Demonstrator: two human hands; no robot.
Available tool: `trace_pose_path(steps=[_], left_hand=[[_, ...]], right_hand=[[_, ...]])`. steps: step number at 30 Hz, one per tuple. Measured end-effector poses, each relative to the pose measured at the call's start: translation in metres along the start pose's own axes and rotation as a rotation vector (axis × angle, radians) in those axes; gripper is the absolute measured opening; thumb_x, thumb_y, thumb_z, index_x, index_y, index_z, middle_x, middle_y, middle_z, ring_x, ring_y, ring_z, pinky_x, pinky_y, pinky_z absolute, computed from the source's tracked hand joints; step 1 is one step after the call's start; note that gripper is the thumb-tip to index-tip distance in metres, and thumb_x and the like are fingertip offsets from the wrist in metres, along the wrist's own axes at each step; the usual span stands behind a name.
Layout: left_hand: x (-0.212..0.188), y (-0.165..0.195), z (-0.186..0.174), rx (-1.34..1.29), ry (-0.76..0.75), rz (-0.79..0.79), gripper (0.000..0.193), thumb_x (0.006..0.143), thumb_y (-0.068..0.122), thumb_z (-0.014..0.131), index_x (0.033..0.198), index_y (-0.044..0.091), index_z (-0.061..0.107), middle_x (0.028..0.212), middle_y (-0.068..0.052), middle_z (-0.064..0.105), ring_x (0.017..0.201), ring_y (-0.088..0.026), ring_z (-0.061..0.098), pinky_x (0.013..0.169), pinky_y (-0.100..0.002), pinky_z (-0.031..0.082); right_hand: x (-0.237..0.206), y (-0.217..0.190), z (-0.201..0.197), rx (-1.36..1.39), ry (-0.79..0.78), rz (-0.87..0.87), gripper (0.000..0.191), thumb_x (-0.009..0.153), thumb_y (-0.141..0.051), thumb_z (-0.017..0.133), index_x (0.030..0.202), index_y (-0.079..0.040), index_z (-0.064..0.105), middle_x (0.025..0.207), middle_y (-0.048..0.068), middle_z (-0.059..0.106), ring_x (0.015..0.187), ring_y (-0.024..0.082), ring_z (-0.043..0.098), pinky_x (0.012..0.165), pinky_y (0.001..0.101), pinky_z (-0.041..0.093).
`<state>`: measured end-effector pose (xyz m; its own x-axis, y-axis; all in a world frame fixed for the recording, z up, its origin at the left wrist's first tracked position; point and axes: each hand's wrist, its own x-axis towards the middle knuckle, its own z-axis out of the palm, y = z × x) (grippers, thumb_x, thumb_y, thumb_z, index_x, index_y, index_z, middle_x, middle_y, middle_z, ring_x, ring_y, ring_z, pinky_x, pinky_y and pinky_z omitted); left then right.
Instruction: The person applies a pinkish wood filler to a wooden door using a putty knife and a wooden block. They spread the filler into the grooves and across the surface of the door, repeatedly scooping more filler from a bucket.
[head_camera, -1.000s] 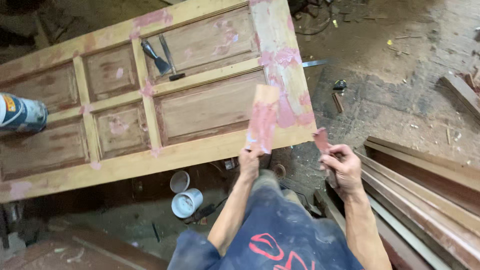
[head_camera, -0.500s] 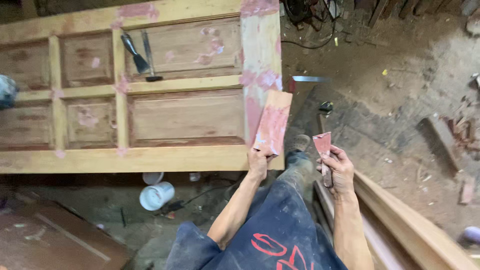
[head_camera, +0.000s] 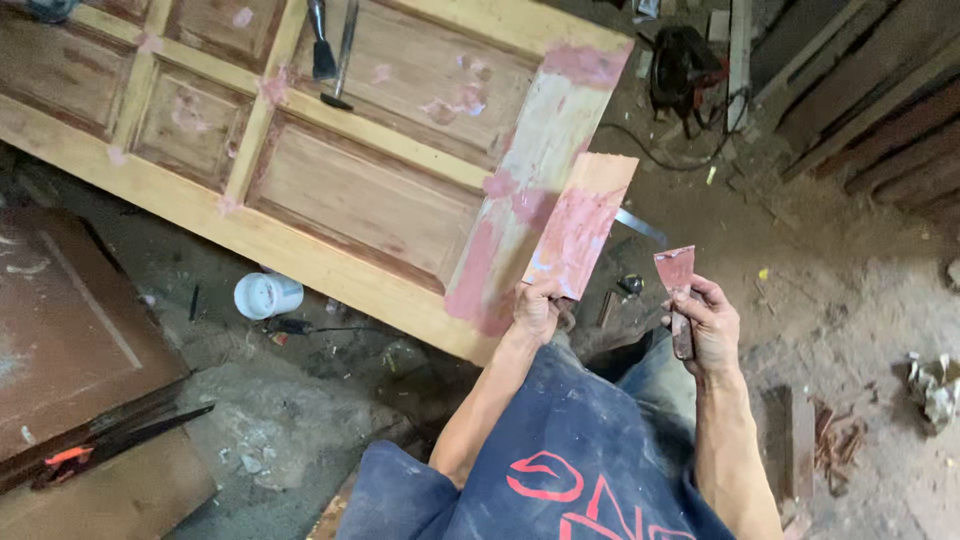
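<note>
Since a moment ago my view has swung, so the panelled wooden door (head_camera: 330, 190) now lies slanted across the upper left, while both hands stay raised before me.

My left hand (head_camera: 537, 310) is clamped on the lower edge of a thin flat board (head_camera: 583, 226) smeared with pink filler; it looks light and stiff, best pinched at its clean bottom edge. My right hand (head_camera: 708, 325) is closed around the handle of a small putty knife (head_camera: 677, 285), blade up, wrist bent inward, just beside the board.
</note>
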<state>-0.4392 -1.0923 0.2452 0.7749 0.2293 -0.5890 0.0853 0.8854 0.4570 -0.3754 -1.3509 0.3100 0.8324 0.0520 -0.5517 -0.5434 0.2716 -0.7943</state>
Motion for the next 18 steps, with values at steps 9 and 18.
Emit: trace_pose_path(steps=[9,18], left_hand=[[0.068,-0.033,0.122,-0.029,0.097,0.064,0.031,0.073,-0.004,0.063,0.103,0.004,0.066,0.092,-0.003,0.068,0.081,-0.018,0.068,0.074,-0.035,0.060],[0.179,-0.158,0.259,-0.187,0.085,0.152,0.037,0.085,-0.006,0.062,0.122,-0.008,0.058,0.109,-0.014,0.069,0.098,-0.029,0.071,0.086,-0.043,0.062]], right_hand=[[0.120,-0.109,-0.043,0.070,-0.238,0.047,0.051,0.091,0.002,0.069,0.141,0.002,0.056,0.110,0.013,0.066,0.089,0.020,0.070,0.072,0.0335,0.061],[0.288,-0.275,-0.111,0.073,-0.470,0.101,0.053,0.094,0.000,0.072,0.143,0.001,0.053,0.115,0.015,0.066,0.092,0.021,0.070,0.079,0.0357,0.062]])
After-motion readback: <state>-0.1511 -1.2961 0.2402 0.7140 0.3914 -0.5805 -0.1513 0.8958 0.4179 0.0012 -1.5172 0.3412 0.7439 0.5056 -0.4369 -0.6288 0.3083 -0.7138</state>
